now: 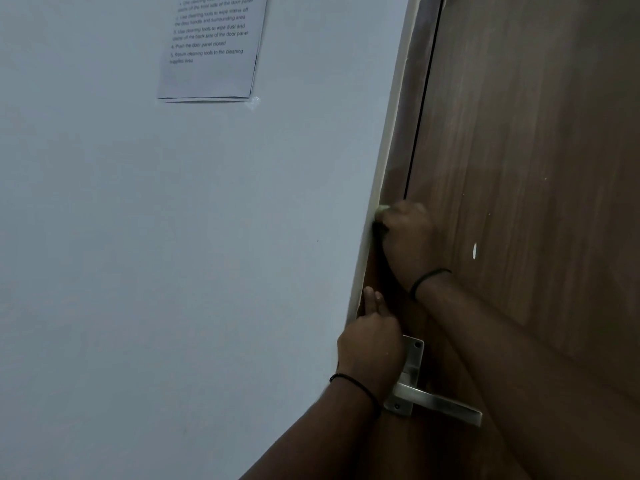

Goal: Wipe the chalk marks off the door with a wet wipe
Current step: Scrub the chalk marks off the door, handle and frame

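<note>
A brown wooden door (pixel 519 168) fills the right side. White chalk marks show on it, the largest (pixel 474 251) right of my right hand, with small specks above. My right hand (pixel 408 233) presses against the door's left edge by the frame, fingers curled round a pale wet wipe (pixel 382 209) of which only a corner shows. My left hand (pixel 372 337) rests lower on the door frame, just above the handle plate, with fingers stretched upward along the edge.
A metal lever handle (pixel 440 403) on its plate (pixel 412 362) sticks out below my left hand. A white wall (pixel 173 237) covers the left, with a printed instruction sheet (pixel 211 46) taped near the top.
</note>
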Tool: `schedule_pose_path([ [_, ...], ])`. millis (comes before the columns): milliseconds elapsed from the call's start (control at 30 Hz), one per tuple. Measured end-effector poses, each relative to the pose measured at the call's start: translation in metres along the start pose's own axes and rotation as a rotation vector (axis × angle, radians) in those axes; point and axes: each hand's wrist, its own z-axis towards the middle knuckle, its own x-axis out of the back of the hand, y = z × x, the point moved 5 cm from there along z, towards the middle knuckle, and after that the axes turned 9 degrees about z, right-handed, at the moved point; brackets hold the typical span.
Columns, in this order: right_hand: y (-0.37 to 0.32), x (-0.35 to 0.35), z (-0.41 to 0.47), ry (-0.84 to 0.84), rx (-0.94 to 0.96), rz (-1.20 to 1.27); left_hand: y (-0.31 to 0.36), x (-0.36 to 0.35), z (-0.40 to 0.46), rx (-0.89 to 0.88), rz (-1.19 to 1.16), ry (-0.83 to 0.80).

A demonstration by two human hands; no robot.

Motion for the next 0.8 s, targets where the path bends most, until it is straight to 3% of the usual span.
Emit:
schedule_pose_path([
  [100,0.007,0.002,0.005,-0.113,0.040,-0.016,0.000,0.002,-0.002,-0.004,0.002,-0.006],
  [233,0.016,0.023,0.066,0.050,-0.066,0.007,0.001,0.001,-0.001,-0.006,0.002,-0.027],
  [367,0.009,0.010,0.072,0.071,-0.079,-0.022,-0.002,-0.003,-0.001,0.010,0.005,-0.012],
  [433,0.010,0.006,0.047,0.019,-0.038,-0.035,-0.001,-0.002,-0.002,0.004,0.012,0.005],
  [600,0.014,0.000,0.000,-0.291,0.051,-0.006,-0.001,0.003,-0.004,0.019,0.024,0.003],
  [700,0.025,0.019,0.024,-0.166,-0.037,0.041,-0.001,0.004,-0.005,0.013,0.028,-0.018],
  [800,0.033,0.030,0.058,-0.051,0.001,-0.032,0.000,0.003,-0.006,0.007,0.034,-0.024],
])
